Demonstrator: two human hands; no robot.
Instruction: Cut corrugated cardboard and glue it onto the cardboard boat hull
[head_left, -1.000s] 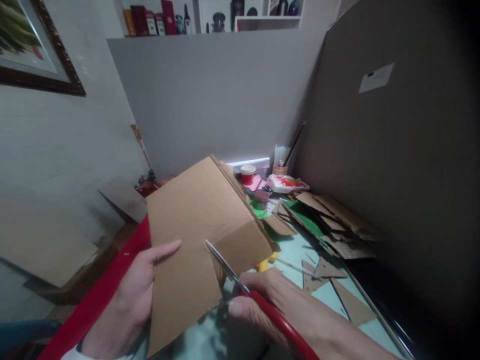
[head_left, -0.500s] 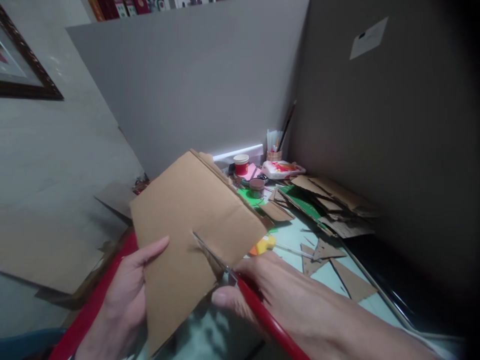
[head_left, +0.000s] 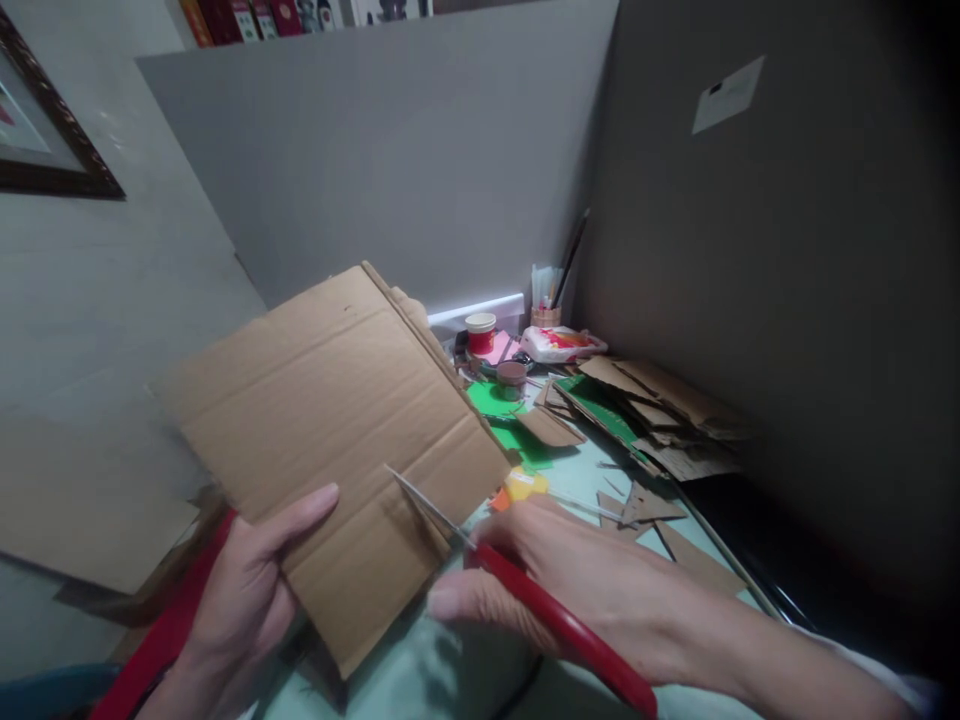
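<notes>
Cardboard under inspection: a brown corrugated cardboard sheet (head_left: 330, 420) is held in the air above the pale green worktop (head_left: 450, 680), tilted with its far edge raised and its near corner low, so that no part of it appears to rest on the surface. The left hand (head_left: 247, 590) grips the near left edge, thumb pressed flat on the top face and fingers hidden beneath; this pinch appears to brace the sheet and keep it stiff against the blades. The right hand (head_left: 540, 570) is closed round the red-handled scissors (head_left: 517, 590), and their steel blades enter the sheet from its near right edge, beside a fold line. The blades show as one thin line, so how far they are parted cannot be told. The raised, angled hold seemingly gives the lower blade room under the sheet. Farther back, brown cardboard offcuts (head_left: 660, 410) lie heaped along the right side, with green paper pieces (head_left: 495, 400) just beside them. A red cup with a white lid (head_left: 480, 333) stands near the grey backing board (head_left: 390, 160), well apart from both hands, presumably set there out of the way.
</notes>
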